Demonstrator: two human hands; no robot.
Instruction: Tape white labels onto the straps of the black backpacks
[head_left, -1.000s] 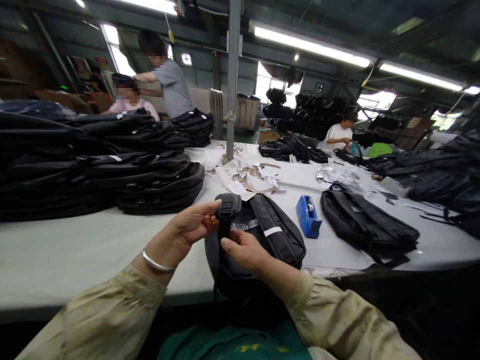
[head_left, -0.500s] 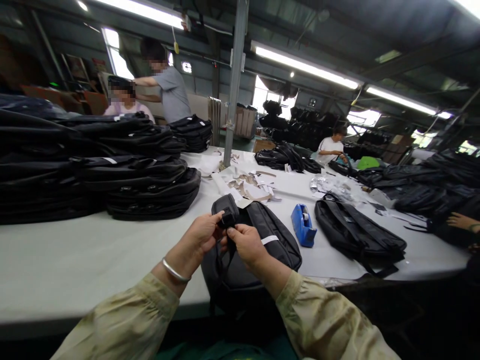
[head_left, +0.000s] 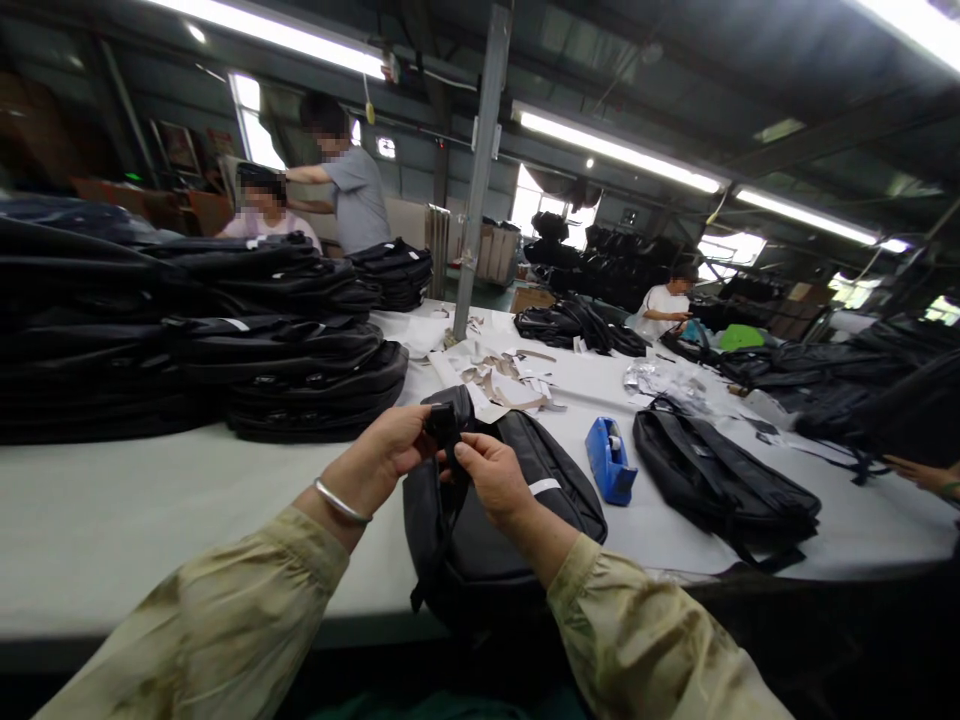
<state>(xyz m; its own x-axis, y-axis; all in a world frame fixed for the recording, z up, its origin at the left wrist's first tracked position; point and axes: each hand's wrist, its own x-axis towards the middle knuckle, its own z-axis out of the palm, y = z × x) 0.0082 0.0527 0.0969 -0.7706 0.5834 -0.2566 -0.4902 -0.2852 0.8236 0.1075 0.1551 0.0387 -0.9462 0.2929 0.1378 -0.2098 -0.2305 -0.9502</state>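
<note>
A black backpack (head_left: 495, 540) lies in front of me at the table's near edge, with a white strip across it. Over its left side, my left hand (head_left: 394, 445) is closed on a black strap (head_left: 444, 422), which stands up in a short fold or loop between the fingers. The thumb and fingers of my right hand (head_left: 491, 475) pinch the same strap a little lower and to the right. Whether a buckle sits in the fold is too dark to tell. Behind the hands, a padded black part (head_left: 461, 400) of the bag sticks up.
A blue tape dispenser (head_left: 611, 462) stands right of the backpack, and another black backpack (head_left: 724, 480) lies beyond it. Tall stacks of black bags (head_left: 300, 370) fill the left. Paper scraps (head_left: 502, 380) lie around a metal post (head_left: 484, 170). Several people work nearby.
My left hand has shifted slightly left and up, and the strap end now stands higher between the fingers. My right hand keeps its pinch. The view has shifted a little.
</note>
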